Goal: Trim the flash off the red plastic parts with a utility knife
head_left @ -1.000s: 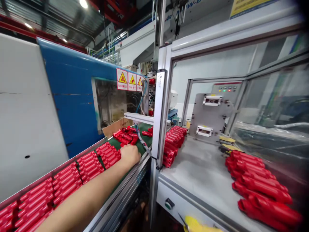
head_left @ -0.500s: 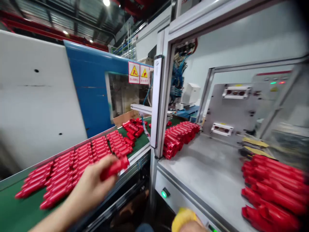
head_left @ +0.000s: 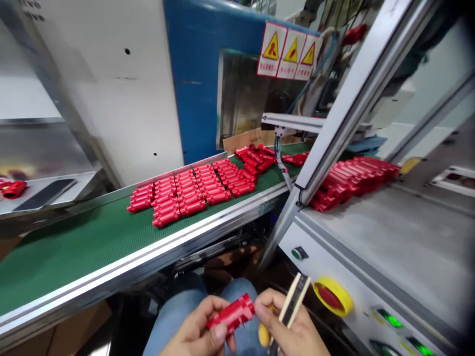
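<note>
My left hand is closed round a red plastic tubular part, held slanting above my lap. Its fingers and thumb grip the near end. My right hand wraps round a narrow cream-and-black hand tool that sticks up past the fingers; I cannot make out its exact kind. A yellow piece shows under those fingers. The right fingertips are at the far end of the red part, close to or touching it.
Rows of similar red parts lie on a green conveyor belt, with a loose heap beyond them. More red parts are stacked on a grey machine table. A metal post and a yellow-ringed red button stand at right.
My left hand has brought the red part from beside the belt down over my lap. The right hand has come into view with the tool. The view has swung left and down.
</note>
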{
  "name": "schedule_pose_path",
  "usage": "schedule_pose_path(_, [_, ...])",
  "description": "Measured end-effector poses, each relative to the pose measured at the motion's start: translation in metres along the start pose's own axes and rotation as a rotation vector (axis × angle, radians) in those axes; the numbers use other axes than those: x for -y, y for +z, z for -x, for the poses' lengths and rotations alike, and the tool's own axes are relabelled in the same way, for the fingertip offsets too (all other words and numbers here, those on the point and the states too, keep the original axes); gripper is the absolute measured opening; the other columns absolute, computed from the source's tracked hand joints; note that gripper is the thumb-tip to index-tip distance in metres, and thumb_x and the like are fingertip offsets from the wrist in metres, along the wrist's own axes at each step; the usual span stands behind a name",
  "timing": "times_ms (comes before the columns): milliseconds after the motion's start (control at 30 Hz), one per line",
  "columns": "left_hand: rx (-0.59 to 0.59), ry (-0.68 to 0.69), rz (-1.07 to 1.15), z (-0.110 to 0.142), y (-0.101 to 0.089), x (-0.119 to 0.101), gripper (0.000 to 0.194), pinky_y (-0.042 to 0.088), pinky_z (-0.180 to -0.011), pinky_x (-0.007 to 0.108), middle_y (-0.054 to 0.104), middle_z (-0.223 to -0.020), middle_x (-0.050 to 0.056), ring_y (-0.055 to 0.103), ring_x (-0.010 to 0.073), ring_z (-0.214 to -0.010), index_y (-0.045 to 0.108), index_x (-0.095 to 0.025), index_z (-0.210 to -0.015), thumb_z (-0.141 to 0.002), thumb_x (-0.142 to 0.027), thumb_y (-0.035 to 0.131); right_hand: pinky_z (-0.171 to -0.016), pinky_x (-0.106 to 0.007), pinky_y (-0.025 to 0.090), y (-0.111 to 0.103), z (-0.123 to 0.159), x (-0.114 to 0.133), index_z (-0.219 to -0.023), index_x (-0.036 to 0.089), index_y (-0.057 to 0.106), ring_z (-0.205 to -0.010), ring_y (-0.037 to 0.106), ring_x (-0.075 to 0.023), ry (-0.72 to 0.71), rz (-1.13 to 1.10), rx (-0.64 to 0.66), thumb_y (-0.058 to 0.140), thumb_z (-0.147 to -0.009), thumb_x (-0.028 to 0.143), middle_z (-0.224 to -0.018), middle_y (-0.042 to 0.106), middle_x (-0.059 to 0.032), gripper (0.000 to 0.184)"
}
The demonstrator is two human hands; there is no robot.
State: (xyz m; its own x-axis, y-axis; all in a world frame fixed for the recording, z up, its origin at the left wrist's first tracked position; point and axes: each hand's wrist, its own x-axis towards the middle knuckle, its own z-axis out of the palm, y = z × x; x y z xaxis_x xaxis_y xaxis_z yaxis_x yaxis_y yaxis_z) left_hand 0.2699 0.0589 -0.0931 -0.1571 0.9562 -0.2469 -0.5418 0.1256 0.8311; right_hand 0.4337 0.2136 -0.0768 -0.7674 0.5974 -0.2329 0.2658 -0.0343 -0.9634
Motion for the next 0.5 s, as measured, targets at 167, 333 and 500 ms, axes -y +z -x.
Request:
schedule_pose_path(167, [-0.246,0.086,-0.227,0.027,-0.027,-0.004,0.044,0.029,-0.043,0.019,0.069,-0.078,0.003,0.041,0.0051,-0.045,0.065,-0.019,-0.102,-0.085,-0.058,0.075,-0.035,-0.012,0.029,0.053,0.004,-0.001,-0.084,0.015,0.056,-0.038,0.038,-0.0002,0.069,-0.070,-0.050,0.061,-0.084,0.077,-0.065,0.053,0.0032,0.062])
schedule_pose_path(333, [-0.351,0.102,-0.201,0.030,-0.047,-0.005,0.039,0.019,-0.042,0.016,0.061,-0.067,-0.002,0.032,0.0031,-0.045,0.069,-0.020,-0.098,-0.080,-0.052,0.083,-0.034,-0.010,0.028,0.083,0.008,0.002,-0.084,0.015,0.053,-0.037,0.038,0.0000,0.113,-0.118,-0.170,0.057,-0.086,0.078,-0.060,0.051,0.0051,0.063])
schedule_pose_path(500, [-0.326,0.063,-0.089,0.024,-0.056,-0.007,0.045,0.023,-0.043,0.017,0.053,-0.060,-0.005,0.034,0.0045,-0.045,0.066,-0.017,-0.092,-0.076,-0.055,0.085,-0.032,-0.011,0.028,0.090,-0.003,0.003,-0.080,0.014,0.053,-0.035,0.039,-0.0005,0.150,-0.118,-0.220,0.056,-0.085,0.080,-0.060,0.056,0.0023,0.066])
